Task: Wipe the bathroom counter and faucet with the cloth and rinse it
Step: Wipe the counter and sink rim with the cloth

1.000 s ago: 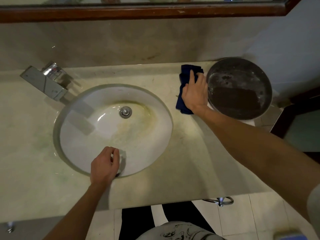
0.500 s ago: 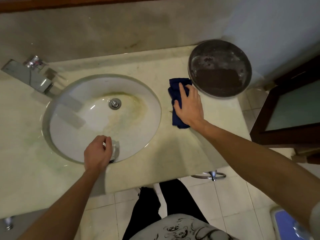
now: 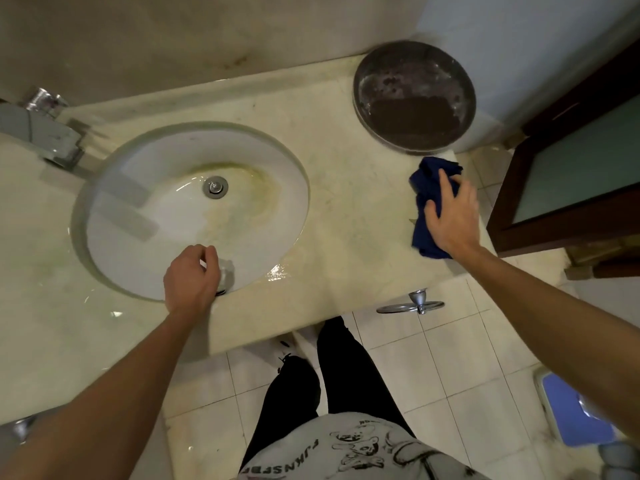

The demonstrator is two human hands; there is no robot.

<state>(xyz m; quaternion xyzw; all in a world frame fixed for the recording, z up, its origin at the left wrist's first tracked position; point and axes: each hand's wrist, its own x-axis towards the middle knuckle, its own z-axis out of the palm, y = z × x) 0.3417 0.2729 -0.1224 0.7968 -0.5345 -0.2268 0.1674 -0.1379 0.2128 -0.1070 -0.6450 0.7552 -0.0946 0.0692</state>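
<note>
- We see the blue cloth (image 3: 426,202) lying bunched on the counter (image 3: 346,209) near its right edge, just in front of the dark round pan (image 3: 414,98).
- Our right hand (image 3: 453,216) lies flat on the cloth, fingers straight and spread, pressing it down on the counter; the cloth shows beyond the fingertips and under the heel of the palm.
- Our left hand (image 3: 192,277) rests at the near rim of the sink (image 3: 194,209), fingers curled over the edge. A small shiny thing sits just beside the fingers; we cannot tell what it is or whether the hand holds it.
- The sink bowl is white with a yellowish stain running from the drain (image 3: 215,187) toward the right.
- A small wet patch (image 3: 277,271) glints on the counter just right of the left hand.
- The faucet (image 3: 45,129) stands at the far left of the counter, its spout pointing toward the bowl.
- The pan sits at the back right corner of the counter, against the wall.
- A dark wooden door (image 3: 568,168) stands to the right of the counter.
- Below the counter edge we see tiled floor (image 3: 433,368) and dark trousers (image 3: 311,375).
</note>
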